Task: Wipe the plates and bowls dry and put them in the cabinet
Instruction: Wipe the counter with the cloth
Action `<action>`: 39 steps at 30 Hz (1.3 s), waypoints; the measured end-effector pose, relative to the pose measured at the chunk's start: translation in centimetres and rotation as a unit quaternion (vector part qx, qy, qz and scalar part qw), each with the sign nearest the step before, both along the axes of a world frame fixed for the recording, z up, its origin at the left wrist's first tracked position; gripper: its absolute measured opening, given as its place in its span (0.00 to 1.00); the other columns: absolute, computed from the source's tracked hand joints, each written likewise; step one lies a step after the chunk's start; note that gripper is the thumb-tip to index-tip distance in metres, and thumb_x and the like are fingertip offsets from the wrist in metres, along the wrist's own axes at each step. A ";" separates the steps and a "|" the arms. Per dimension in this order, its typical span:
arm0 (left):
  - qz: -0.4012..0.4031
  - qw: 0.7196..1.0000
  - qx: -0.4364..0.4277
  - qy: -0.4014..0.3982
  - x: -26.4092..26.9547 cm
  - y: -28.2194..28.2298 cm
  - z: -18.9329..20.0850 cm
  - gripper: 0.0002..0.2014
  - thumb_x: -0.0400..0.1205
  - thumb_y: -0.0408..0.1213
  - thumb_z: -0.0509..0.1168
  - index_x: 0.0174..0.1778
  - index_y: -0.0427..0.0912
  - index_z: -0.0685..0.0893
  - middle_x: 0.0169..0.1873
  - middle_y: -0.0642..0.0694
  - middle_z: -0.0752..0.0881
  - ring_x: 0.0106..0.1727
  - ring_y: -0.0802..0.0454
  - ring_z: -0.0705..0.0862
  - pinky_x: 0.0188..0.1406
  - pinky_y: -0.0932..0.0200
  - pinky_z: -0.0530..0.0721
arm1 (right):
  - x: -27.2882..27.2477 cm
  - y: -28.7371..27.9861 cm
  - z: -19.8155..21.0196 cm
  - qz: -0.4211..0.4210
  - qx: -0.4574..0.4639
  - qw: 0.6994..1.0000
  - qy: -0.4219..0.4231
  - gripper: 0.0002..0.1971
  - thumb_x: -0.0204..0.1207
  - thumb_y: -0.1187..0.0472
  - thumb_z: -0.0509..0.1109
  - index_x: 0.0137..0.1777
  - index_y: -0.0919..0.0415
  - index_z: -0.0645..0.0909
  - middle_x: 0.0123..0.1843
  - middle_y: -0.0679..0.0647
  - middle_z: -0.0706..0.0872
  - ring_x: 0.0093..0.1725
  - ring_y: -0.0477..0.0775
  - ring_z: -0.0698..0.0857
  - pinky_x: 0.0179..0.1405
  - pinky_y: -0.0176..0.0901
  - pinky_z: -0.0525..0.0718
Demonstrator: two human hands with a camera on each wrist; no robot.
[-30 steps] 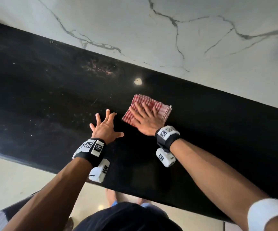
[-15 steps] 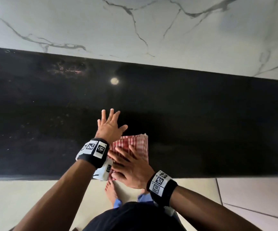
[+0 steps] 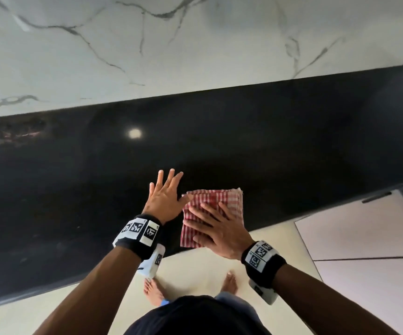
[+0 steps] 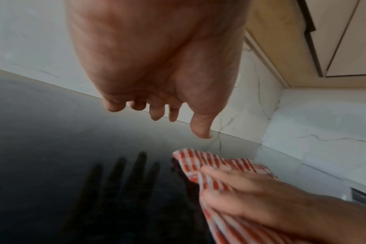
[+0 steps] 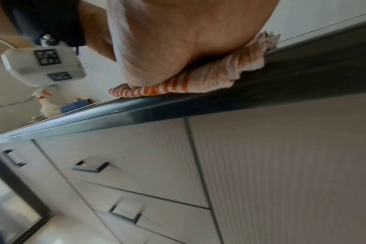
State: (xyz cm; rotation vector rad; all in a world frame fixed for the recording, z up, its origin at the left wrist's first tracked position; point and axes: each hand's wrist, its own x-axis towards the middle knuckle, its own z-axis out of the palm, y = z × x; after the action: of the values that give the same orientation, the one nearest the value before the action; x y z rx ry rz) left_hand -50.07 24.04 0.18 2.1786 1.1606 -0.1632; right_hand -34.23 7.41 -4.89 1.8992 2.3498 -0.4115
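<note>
Two hands: right hand (image 3: pixel 219 232) pressed flat on one checked cloth (image 3: pixel 216 201), left hand (image 3: pixel 165 198) spread, holding nothing.

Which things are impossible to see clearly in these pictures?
- Plates, bowls: in no view.
- Checked cloth, near part: head view, right hand covers it.
- Right fingers: right wrist view, palm hides them.
- Left hand touching black counter or hovering: unclear in the head view.
- Spray bottle: right wrist view, blurred, small.

A glossy black countertop (image 3: pixel 268 146) meets a grey-veined white marble wall (image 3: pixel 195 56), above a cream floor (image 3: pixel 190 269).
</note>
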 end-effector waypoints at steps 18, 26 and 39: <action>-0.168 0.986 -0.001 0.011 28.0 -11.0 0.2 0.40 0.89 0.59 0.61 0.93 0.54 0.48 0.93 0.49 0.40 0.92 0.40 0.34 0.89 0.32 0.42 | 31.1 -7.7 0.3 -0.278 -0.015 0.960 0.019 0.30 0.83 0.33 0.36 0.86 0.29 0.37 0.91 0.41 0.40 0.90 0.53 0.42 0.86 0.71 0.45; -0.223 0.975 0.000 0.023 38.5 -11.0 -0.2 0.41 0.89 0.59 0.61 0.93 0.55 0.48 0.93 0.48 0.39 0.92 0.40 0.35 0.88 0.29 0.44 | 42.9 -8.8 1.1 -0.411 -0.068 0.907 0.063 0.29 0.88 0.35 0.44 0.85 0.26 0.34 0.89 0.38 0.30 0.88 0.52 0.31 0.82 0.76 0.35; -0.218 0.973 -0.040 0.069 53.8 -10.0 -1.3 0.43 0.88 0.61 0.62 0.93 0.58 0.45 0.92 0.53 0.34 0.91 0.41 0.30 0.85 0.25 0.37 | 61.1 -12.3 0.1 -0.581 -0.055 0.806 0.100 0.31 0.86 0.36 0.46 0.86 0.28 0.36 0.89 0.39 0.31 0.89 0.56 0.32 0.82 0.79 0.35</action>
State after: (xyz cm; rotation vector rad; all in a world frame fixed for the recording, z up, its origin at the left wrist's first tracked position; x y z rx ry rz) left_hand 3.68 14.08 -1.11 2.3505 0.7131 -0.5485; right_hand 26.88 -4.84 -4.79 3.0980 0.8493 -0.7967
